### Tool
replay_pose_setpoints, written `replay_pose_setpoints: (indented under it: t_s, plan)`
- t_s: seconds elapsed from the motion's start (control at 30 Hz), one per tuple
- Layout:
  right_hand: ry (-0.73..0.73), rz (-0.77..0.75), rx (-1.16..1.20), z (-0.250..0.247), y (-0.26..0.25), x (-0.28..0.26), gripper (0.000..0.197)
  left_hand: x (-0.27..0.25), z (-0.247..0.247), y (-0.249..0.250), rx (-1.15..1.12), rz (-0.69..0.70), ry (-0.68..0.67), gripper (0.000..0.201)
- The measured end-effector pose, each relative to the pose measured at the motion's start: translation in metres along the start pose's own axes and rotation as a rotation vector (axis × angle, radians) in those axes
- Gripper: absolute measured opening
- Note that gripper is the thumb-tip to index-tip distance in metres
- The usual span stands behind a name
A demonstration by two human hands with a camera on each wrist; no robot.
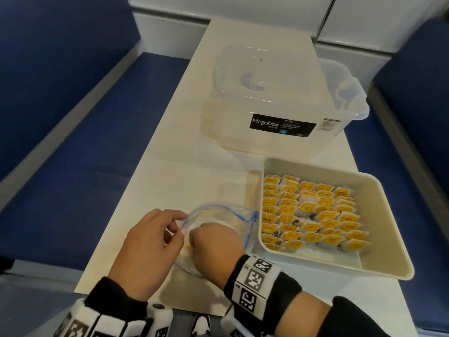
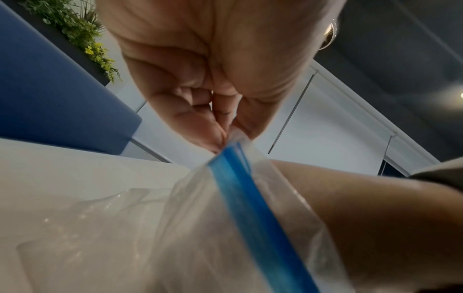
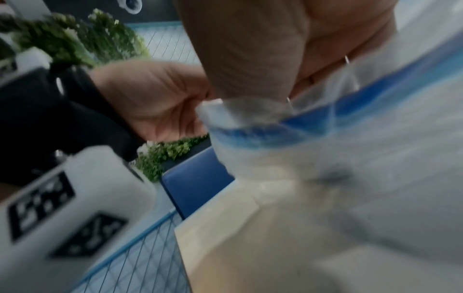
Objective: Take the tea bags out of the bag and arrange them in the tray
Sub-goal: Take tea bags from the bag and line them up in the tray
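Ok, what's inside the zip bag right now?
The right hand reaches into the zip bag, whose rim the left hand pinches open. A bit of yellow shows by the fingers; what they hold and any remaining tea bags are hidden.

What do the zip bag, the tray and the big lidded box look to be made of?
Zip bag: thin clear plastic film, crinkled, with a blue zip strip. Tray: opaque cream, smooth, probably moulded plastic. Lidded box: translucent rigid plastic; its label reads "Megabox".

"Megabox STORAGE" on the clear box's label [image 1: 283,125]; "TEA" on a tea bag [image 1: 266,218]
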State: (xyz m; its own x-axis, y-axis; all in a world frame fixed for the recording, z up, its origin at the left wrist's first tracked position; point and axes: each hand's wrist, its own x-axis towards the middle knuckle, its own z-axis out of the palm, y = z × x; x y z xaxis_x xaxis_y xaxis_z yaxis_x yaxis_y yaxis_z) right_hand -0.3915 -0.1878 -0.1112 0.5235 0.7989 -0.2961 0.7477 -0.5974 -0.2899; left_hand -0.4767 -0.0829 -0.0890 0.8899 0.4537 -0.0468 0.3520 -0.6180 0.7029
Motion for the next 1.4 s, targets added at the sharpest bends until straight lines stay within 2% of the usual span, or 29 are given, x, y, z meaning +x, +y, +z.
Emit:
replay_pose_setpoints:
  t_s: [0.13, 0.3, 0.43, 0.5, 0.6, 0.7, 0.83, 0.97, 1.03, 1.1, 1.13, 1.33, 1.4]
  plan:
    - [0.126, 0.055, 0.214, -0.017, 0.015, -0.014, 0.022, 0.003, -0.002, -0.004, 0.004, 0.011, -0.007, 0.026]
    - [0.343, 0.087, 0.633, -0.050, 0.033, -0.041, 0.010, 0.007, -0.004, 0.004, -0.021, 0.088, 0.064, 0.020]
    - [0.417, 0.080, 1.016, -0.067, 0.035, -0.042, 0.022, 0.010, -0.006, 0.024, -0.181, 0.220, 0.143, 0.028]
    - [0.439, 0.056, 1.147, -0.073, 0.033, -0.041, 0.020, 0.012, -0.003, 0.036, -0.310, 0.229, 0.152, 0.023]
    - [0.459, 0.020, 1.226, -0.077, 0.030, -0.045, 0.015, 0.017, 0.001, 0.050, -0.442, 0.217, 0.178, 0.011]
    - [0.459, 0.000, 1.154, -0.081, 0.033, -0.051, 0.016, 0.021, 0.001, 0.058, -0.510, 0.241, 0.170, 0.017]
    - [0.592, -0.017, 0.821, -0.086, 0.044, -0.058, 0.036, 0.026, -0.004, 0.064, -0.472, 0.253, 0.131, 0.010]
    - [0.733, -0.255, 0.590, -0.101, 0.050, -0.065, 0.060, 0.029, -0.006, 0.073, -0.523, 0.210, 0.043, 0.021]
    - [0.720, -0.307, 0.480, -0.107, 0.052, -0.067, 0.050, 0.027, -0.005, 0.080, -0.597, 0.197, -0.019, 0.022]
    - [0.684, -0.318, 0.390, -0.114, 0.055, -0.069, 0.025, 0.025, -0.002, 0.086, -0.665, 0.174, -0.071, 0.022]
    - [0.667, -0.317, 0.355, -0.118, 0.057, -0.071, 0.018, 0.024, 0.000, 0.088, -0.697, 0.166, -0.087, 0.021]
    - [0.593, -0.221, 0.158, -0.145, 0.056, -0.081, 0.018, 0.017, 0.010, 0.090, -0.828, 0.178, -0.037, 0.038]
    - [0.534, -0.174, 0.144, -0.154, 0.054, -0.086, 0.018, 0.015, 0.014, 0.092, -0.801, 0.185, -0.057, 0.035]
